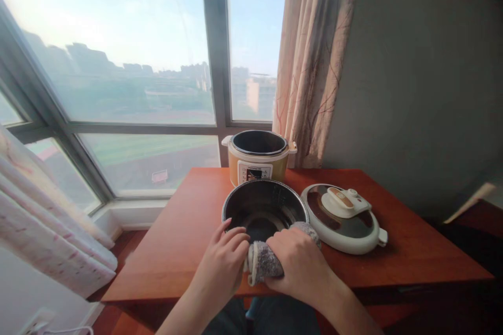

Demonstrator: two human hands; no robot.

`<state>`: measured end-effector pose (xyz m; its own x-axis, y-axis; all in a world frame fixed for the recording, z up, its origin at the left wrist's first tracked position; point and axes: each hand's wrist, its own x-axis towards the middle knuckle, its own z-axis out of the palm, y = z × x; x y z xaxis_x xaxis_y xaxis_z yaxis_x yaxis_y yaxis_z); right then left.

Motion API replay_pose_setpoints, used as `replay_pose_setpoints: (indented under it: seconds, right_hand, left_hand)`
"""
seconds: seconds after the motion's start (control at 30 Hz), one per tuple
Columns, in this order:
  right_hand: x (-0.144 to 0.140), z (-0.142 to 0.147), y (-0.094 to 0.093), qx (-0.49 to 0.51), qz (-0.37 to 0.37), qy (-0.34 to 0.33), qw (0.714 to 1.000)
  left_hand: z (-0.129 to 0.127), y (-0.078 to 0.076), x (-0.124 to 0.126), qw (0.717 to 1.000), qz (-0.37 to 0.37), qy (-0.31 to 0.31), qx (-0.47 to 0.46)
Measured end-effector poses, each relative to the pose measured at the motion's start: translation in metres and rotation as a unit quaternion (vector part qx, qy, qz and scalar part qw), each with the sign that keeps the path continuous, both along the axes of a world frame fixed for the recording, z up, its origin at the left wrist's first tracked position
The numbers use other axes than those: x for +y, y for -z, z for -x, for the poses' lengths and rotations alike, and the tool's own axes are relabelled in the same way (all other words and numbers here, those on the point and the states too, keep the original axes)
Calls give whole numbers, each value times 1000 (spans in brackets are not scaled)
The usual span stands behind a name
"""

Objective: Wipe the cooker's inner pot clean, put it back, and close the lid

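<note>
Grey cloth (pixel 264 260) pinched by both hands' curled fingers, left hand (pixel 223 261), right hand (pixel 301 264), at inner pot (pixel 265 208) rim.

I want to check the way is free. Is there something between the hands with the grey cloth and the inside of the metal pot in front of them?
Nothing visible. The left hand and right hand grip the grey cloth at the near rim of the metal pot, which is open on top. The lid lies apart, to the right.

Lid (pixel 343 217) right of inner pot (pixel 264 208)
</note>
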<state>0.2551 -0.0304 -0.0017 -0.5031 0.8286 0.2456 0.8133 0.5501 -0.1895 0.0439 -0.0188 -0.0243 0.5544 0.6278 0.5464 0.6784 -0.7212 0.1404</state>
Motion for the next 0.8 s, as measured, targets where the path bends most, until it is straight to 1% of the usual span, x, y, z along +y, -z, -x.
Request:
replay_pose_setpoints:
  seconds: [0.1, 0.2, 0.3, 0.4, 0.47, 0.53, 0.6, 0.67, 0.8]
  right_hand:
    - [1, -3, 0, -8, -2, -10, 1000]
    - [3, -10, -4, -21, 3, -34, 999]
    - [6, -17, -9, -30, 13, -60, 998]
    - [9, -22, -12, -32, 21, -83, 996]
    - [9, -23, -13, -30, 25, -97, 994]
    - [9, -22, -12, -27, 26, -105, 994]
    - [9, -21, -11, -24, 23, -101, 994]
    - [10, -19, -10, -22, 19, -91, 995]
    - [10, -15, -8, -15, 13, -71, 997]
  left_hand:
    - [2, 1, 7, 999, -42, 9, 6]
    - [14, -6, 15, 997, -67, 24, 43]
    - [32, -13, 26, 994, -75, 14, 78]
    - [56, -16, 46, 992, -65, 25, 103]
    - [70, -16, 63, 994, -47, 41, 94]
    - [80, -16, 80, 995, -26, 39, 85]
    - [82, -16, 94, 996, -8, 32, 78]
    - [80, -15, 102, 998, 4, 32, 58]
    - [71, -9, 104, 999, 32, 36, -2]
